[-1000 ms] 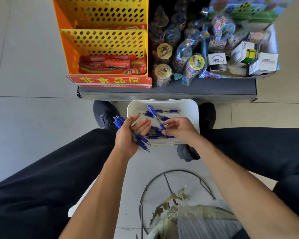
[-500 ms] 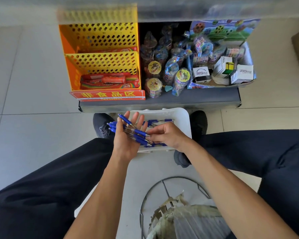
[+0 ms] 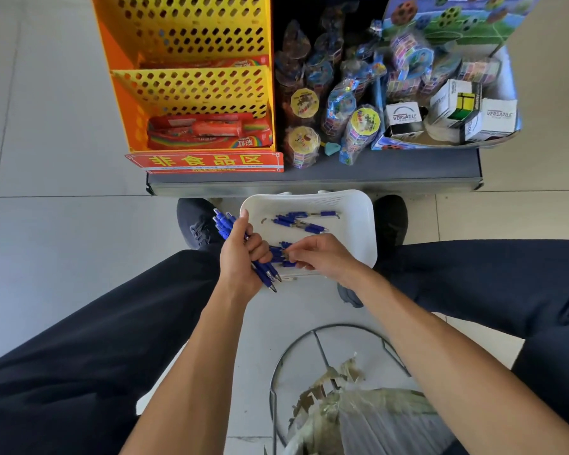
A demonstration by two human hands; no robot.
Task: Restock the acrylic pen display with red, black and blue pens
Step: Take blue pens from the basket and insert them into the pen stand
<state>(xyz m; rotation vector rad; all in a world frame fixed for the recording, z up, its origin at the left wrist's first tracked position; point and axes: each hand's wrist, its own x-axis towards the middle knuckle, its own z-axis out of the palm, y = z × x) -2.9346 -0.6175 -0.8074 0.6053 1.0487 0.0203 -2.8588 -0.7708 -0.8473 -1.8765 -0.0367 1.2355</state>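
Note:
A white plastic basket (image 3: 358, 221) sits on the floor between my feet. Several loose blue pens (image 3: 304, 221) lie in it. My left hand (image 3: 242, 254) grips a bundle of blue pens (image 3: 224, 224), their clicker ends sticking out past the basket's left rim and their tips pointing back toward me. My right hand (image 3: 322, 254) reaches into the near part of the basket with its fingertips pinching a blue pen (image 3: 281, 252) beside the left hand. No acrylic display, red pens or black pens are in view.
A low grey shelf (image 3: 312, 182) stands just beyond the basket. It carries a yellow perforated rack (image 3: 191, 87) with red packets, wrapped toys and small white boxes (image 3: 486, 118). A wire stool frame (image 3: 316, 343) with torn wrapping is near me. My dark-trousered legs flank the basket.
My left hand has closed from a flat palm into a fist round the pen bundle. My right hand has gone back down into the basket onto another pen. The view shifted slightly.

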